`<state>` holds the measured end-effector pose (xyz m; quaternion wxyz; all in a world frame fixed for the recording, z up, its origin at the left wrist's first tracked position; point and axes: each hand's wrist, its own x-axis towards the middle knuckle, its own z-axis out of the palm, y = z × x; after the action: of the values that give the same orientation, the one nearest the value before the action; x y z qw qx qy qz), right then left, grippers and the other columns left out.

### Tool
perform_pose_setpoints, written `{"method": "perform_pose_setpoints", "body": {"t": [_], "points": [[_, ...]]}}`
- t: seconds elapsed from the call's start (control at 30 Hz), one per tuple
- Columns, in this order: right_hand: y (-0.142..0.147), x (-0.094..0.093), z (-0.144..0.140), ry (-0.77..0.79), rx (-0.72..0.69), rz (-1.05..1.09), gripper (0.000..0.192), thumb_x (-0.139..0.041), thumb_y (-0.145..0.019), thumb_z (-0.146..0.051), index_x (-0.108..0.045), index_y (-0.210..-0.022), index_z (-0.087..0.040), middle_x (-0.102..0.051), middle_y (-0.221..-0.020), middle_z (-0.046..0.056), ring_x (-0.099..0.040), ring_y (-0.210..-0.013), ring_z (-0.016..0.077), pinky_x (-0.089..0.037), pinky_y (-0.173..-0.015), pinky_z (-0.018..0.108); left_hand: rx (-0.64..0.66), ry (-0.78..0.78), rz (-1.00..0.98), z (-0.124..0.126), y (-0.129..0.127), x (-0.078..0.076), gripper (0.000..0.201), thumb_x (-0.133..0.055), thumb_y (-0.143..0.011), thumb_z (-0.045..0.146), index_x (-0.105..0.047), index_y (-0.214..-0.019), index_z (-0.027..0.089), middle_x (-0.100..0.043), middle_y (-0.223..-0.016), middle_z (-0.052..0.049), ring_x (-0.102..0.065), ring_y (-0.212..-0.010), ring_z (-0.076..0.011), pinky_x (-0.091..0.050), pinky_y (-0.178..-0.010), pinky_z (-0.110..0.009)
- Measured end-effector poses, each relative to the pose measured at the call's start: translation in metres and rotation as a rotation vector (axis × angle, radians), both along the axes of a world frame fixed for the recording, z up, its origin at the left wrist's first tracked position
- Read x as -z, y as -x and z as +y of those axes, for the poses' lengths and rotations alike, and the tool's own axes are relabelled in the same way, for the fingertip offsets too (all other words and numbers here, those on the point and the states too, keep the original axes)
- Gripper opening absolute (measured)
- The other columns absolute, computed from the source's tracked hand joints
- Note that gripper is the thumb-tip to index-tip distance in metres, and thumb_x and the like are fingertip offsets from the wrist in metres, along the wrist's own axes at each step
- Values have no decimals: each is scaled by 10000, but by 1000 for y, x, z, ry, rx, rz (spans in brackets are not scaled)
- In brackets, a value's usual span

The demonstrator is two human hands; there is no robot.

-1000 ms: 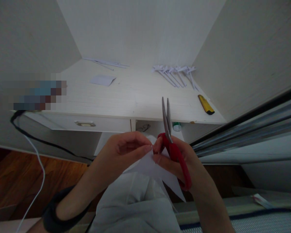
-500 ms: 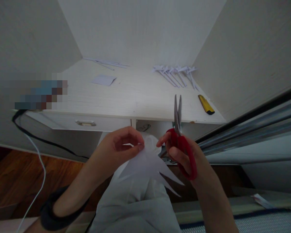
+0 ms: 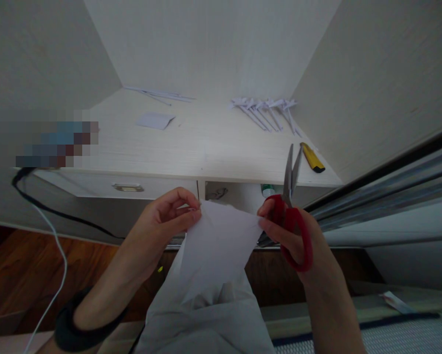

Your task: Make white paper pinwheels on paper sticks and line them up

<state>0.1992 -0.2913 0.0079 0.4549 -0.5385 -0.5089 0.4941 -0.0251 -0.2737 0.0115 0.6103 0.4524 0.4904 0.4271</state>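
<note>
A piece of white paper [image 3: 221,241] is stretched between my two hands above my lap. My left hand [image 3: 174,216] pinches its upper left corner between thumb and fingertips. With thumb and finger, my right hand [image 3: 289,236] grips the upper right corner. Red-handled scissors [image 3: 291,182] also sit in my right hand, fingers through the handles, their blades slightly apart and pointing away from me. The lower part of the paper hangs over my light trousers [image 3: 206,324], and its lower edge is hard to make out.
On the white desk [image 3: 206,152] lie several folded paper pieces with stems [image 3: 261,113], thin paper sticks [image 3: 162,93], a small paper sheet [image 3: 155,120] and a yellow-black cutter [image 3: 312,158]. A blurred-out object [image 3: 58,142] is at left. A cable [image 3: 69,214] hangs below.
My hands have moved apart and the paper is now spread flat between them. My right hand, with the scissors, shifted right and took the paper's corner. The pointed cuts no longer show.
</note>
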Motion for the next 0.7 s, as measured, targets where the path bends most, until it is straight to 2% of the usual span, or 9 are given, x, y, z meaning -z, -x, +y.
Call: {"method": "perform_pose_setpoints", "body": {"t": [0.2,0.3,0.4,0.47,0.57,0.7], "points": [[1,-1,2,-13,-20,-17,121,-683,-728,-279,-602,-788,-211,-515,-662,-25,-471,-599,120,-345,-504,231,41,29,-22,0,0,0,109,-662,-735,197,-592,-818,204,-600,-678,49,-533,-550,-90,-396,-495,-173],[2,-3,2,1,-74,-33,107,-671,-735,-264,-590,-784,-213,-514,-666,-25,-474,-601,122,-359,-513,234,112,11,-69,4,3,2,157,-570,-805,300,-659,-895,207,-687,-847,-22,-635,-737,-165,-465,-567,-215],[3,-6,1,37,-173,-35,110,-669,-748,-255,-576,-785,-211,-512,-676,-29,-469,-605,117,-371,-528,230,219,-57,5,7,5,1,287,-483,-871,385,-697,-939,205,-720,-965,-66,-656,-921,-215,-499,-719,-262],[5,-9,0,61,-241,-27,98,-660,-761,-232,-572,-796,-205,-513,-686,-34,-461,-603,107,-373,-541,222,340,-110,114,9,3,-2,245,-540,-853,371,-709,-918,206,-731,-946,-58,-664,-906,-206,-496,-768,-267],[10,-15,-2,92,-318,-32,85,-635,-759,-150,-571,-796,-192,-502,-680,-47,-439,-587,87,-355,-544,208,512,-194,258,7,-4,-7,109,-629,-792,249,-709,-857,214,-736,-883,-21,-674,-819,-170,-502,-761,-253],[16,-21,-4,120,-355,-50,135,-620,-737,-77,-582,-804,-187,-457,-639,-70,-395,-557,70,-329,-530,196,530,-308,397,0,-12,-7,81,-628,-789,230,-708,-796,219,-719,-783,9,-654,-745,-150,-492,-703,-232]]}}
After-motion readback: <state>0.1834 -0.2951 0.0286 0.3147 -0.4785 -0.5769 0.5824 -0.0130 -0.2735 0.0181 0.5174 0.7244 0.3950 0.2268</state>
